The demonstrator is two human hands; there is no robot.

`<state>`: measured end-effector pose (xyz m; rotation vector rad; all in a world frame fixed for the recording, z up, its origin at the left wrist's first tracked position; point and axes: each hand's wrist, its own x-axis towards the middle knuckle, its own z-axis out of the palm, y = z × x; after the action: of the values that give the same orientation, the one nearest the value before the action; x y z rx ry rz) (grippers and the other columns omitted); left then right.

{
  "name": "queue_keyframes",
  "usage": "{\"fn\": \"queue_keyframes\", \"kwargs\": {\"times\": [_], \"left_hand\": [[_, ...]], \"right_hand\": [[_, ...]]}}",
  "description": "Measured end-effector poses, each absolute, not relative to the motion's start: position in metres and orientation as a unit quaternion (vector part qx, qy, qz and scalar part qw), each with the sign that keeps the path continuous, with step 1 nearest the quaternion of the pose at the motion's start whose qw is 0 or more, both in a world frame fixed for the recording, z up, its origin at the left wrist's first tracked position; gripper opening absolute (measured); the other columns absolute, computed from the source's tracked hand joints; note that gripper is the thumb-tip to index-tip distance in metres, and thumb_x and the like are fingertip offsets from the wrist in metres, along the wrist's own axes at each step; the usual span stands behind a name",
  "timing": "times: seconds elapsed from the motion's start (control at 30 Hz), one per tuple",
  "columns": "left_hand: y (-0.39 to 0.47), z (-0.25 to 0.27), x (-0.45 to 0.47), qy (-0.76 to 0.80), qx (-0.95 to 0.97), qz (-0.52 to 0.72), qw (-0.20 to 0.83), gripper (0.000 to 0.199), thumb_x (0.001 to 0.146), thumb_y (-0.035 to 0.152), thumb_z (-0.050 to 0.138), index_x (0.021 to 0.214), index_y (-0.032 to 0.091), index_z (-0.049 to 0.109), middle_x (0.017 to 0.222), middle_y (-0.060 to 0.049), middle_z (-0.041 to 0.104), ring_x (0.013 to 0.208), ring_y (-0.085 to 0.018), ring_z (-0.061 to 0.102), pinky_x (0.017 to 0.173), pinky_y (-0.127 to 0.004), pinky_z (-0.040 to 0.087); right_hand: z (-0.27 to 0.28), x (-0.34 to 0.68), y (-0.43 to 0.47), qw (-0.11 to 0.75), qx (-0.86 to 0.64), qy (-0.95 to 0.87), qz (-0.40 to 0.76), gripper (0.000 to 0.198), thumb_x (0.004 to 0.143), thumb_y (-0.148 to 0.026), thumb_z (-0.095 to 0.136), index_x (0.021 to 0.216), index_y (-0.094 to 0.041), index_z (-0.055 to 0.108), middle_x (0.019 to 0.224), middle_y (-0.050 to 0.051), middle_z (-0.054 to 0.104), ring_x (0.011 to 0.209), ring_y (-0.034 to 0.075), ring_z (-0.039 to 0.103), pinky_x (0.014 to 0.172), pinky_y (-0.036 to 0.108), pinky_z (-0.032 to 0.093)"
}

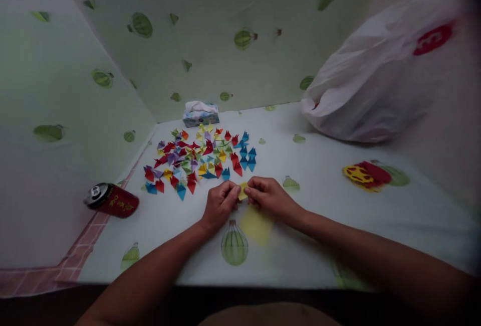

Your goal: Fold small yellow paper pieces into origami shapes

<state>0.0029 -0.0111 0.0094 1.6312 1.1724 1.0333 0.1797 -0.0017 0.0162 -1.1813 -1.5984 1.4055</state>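
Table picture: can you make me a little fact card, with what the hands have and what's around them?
Left hand: pinching yellow paper
Right hand: pinching the same paper
Near the hands: yellow sheet
Beyond the hands: many colourful folded papers
Behind those: tissue box
Far left: red-and-black can
Right: white bag, red-and-yellow pieces

- We log plain yellow for the small folded paper (243, 191), paler yellow for the flat sheet (258, 226).
- Folded shapes (208, 148): we tag red, blue, purple, green, yellow, orange.
- Can (119, 201): dark red, yellow lettering, black near its silvery top.
- Tissue box (202, 118): mottled blue-green; tissue (197, 106) white.
- Bag (356, 80): white, red patch.
- Cutout piece (376, 171): red, yellow lattice.
- Desk (300, 160), wall (210, 60): pale, green striped balloons.
- Border (80, 252): pink brick pattern.
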Motion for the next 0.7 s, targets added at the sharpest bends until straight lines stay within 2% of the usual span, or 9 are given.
{"fn": "queue_keyframes", "kwargs": {"times": [0.07, 0.17, 0.23, 0.4, 0.6, 0.7], "left_hand": [[-0.012, 0.010, 0.004, 0.471, 0.644, 0.416, 0.437, 0.034, 0.095, 0.043, 0.052, 0.073, 0.017, 0.057, 0.056, 0.003, 0.059, 0.048, -0.011, 0.054, 0.053, -0.022, 0.041], [-0.012, 0.009, 0.005, 0.462, 0.653, 0.408, 0.440, 0.029, 0.091, 0.041, 0.058, 0.077, 0.017, 0.061, 0.057, 0.003, 0.059, 0.049, -0.011, 0.054, 0.053, -0.022, 0.042], [-0.013, 0.009, 0.006, 0.455, 0.664, 0.400, 0.437, 0.026, 0.089, 0.040, 0.062, 0.077, 0.016, 0.063, 0.057, 0.003, 0.059, 0.050, -0.010, 0.053, 0.052, -0.021, 0.041], [-0.016, 0.009, 0.008, 0.457, 0.630, 0.415, 0.470, 0.027, 0.089, 0.040, 0.062, 0.075, 0.016, 0.062, 0.061, 0.001, 0.064, 0.051, -0.010, 0.056, 0.054, -0.021, 0.044], [-0.016, 0.009, 0.011, 0.455, 0.622, 0.423, 0.477, 0.025, 0.088, 0.038, 0.064, 0.075, 0.016, 0.063, 0.062, 0.001, 0.065, 0.057, -0.011, 0.059, 0.058, -0.022, 0.045], [-0.015, 0.011, 0.010, 0.459, 0.611, 0.423, 0.487, 0.025, 0.085, 0.038, 0.068, 0.074, 0.016, 0.063, 0.064, 0.000, 0.066, 0.060, -0.012, 0.060, 0.060, -0.022, 0.046]], "right_hand": [[0.017, 0.181, -0.005, 0.357, -0.458, -0.629, 0.516, 0.023, 0.088, -0.033, 0.052, 0.069, -0.021, 0.045, 0.062, -0.001, 0.057, 0.053, 0.012, 0.050, 0.052, 0.024, 0.038], [0.020, 0.184, -0.007, 0.362, -0.456, -0.711, 0.396, 0.023, 0.087, -0.024, 0.051, 0.066, -0.021, 0.043, 0.062, -0.001, 0.055, 0.056, 0.012, 0.049, 0.057, 0.025, 0.035], [0.020, 0.186, -0.007, 0.359, -0.449, -0.736, 0.357, 0.023, 0.087, -0.022, 0.051, 0.066, -0.020, 0.043, 0.060, -0.001, 0.053, 0.056, 0.012, 0.047, 0.059, 0.025, 0.034], [0.019, 0.190, -0.007, 0.365, -0.432, -0.733, 0.378, 0.021, 0.090, -0.027, 0.051, 0.070, -0.020, 0.050, 0.062, -0.001, 0.056, 0.058, 0.012, 0.049, 0.059, 0.025, 0.035], [0.018, 0.194, -0.007, 0.359, -0.452, -0.743, 0.339, 0.025, 0.088, -0.026, 0.053, 0.065, -0.020, 0.045, 0.058, -0.002, 0.050, 0.055, 0.012, 0.045, 0.057, 0.025, 0.032], [0.018, 0.194, -0.006, 0.359, -0.453, -0.724, 0.377, 0.022, 0.087, -0.026, 0.053, 0.066, -0.020, 0.050, 0.058, -0.002, 0.053, 0.055, 0.012, 0.047, 0.056, 0.025, 0.034]]}}
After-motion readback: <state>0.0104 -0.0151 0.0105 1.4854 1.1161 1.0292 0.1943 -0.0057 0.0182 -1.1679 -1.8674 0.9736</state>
